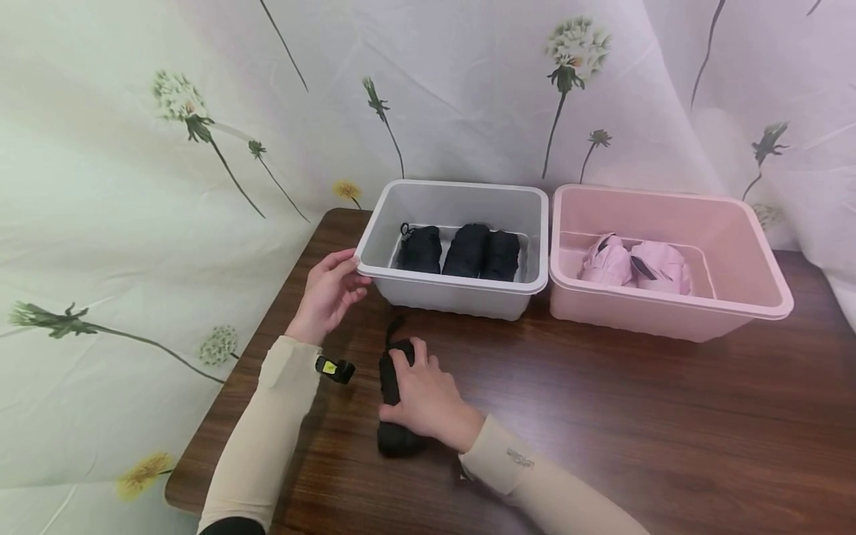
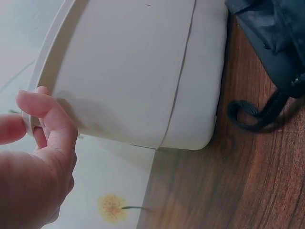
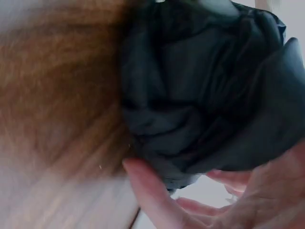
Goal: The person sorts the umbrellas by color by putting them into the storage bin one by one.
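My left hand pinches the near left corner of the grey bin's rim; in the left wrist view, fingers curl at that rim. On the table before the bin lies a black bundle of crumpled fabric with a loop strap, which looks like a folded umbrella. Over it, my right hand grips from above, the thumb on its left side. Close up in the right wrist view, the dark folds fill much of the picture. Several similar black bundles lie side by side inside the grey bin.
A pink bin stands right of the grey one, with two pink rolled bundles inside. Both bins stand at the back of the dark wooden table. Behind hangs a pale cloth with a flower print.
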Action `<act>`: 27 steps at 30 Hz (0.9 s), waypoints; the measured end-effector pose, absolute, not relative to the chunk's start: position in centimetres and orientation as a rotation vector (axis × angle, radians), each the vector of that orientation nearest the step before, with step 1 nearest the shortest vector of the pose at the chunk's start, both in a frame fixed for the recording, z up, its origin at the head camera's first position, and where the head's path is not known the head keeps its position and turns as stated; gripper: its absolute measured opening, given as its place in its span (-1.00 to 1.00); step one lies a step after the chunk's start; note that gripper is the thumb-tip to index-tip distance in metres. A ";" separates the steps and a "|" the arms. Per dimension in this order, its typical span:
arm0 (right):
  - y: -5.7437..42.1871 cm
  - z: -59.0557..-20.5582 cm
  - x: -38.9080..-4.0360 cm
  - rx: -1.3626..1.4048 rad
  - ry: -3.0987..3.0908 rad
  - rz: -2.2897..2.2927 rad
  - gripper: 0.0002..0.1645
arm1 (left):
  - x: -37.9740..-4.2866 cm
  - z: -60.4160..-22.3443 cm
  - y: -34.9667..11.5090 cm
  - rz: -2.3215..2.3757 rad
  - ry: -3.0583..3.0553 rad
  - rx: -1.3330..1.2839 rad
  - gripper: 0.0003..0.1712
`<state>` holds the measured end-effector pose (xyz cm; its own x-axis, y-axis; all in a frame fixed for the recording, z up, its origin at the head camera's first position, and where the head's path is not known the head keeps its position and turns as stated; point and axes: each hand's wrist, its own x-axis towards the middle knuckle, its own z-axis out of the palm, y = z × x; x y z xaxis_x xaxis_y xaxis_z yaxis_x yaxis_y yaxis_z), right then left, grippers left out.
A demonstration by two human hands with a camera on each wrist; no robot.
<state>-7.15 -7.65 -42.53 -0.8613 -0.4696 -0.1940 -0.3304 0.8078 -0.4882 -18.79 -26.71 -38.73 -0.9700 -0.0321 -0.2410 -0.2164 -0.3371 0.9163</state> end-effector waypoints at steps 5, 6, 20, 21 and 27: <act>-7.1 -42.3 -7.1 -0.603 2.675 -0.546 0.14 | -18.7 -38.6 -26.7 2.461 1.742 -0.332 -0.78; -7.1 -42.4 -7.1 -0.601 2.670 -0.524 0.16 | -18.7 -38.6 -26.7 2.462 1.742 -0.330 -0.78; -6.6 -42.9 -7.2 -0.561 2.646 -0.585 0.19 | -18.7 -38.6 -26.6 2.469 1.731 -0.340 -0.80; -6.5 -42.9 -7.3 -0.563 2.643 -0.597 0.19 | -18.7 -38.6 -26.6 2.471 1.730 -0.341 -0.80; -6.1 -43.1 -7.3 -0.572 2.628 -0.651 0.15 | -18.7 -38.6 -26.6 2.450 1.752 -0.337 -0.77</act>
<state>-7.34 -6.11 -43.11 -0.8481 -0.4651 -0.2538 -0.2929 0.8107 -0.5069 -18.67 -26.55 -38.57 -0.9692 -0.0391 -0.2431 -0.2174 -0.3277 0.9194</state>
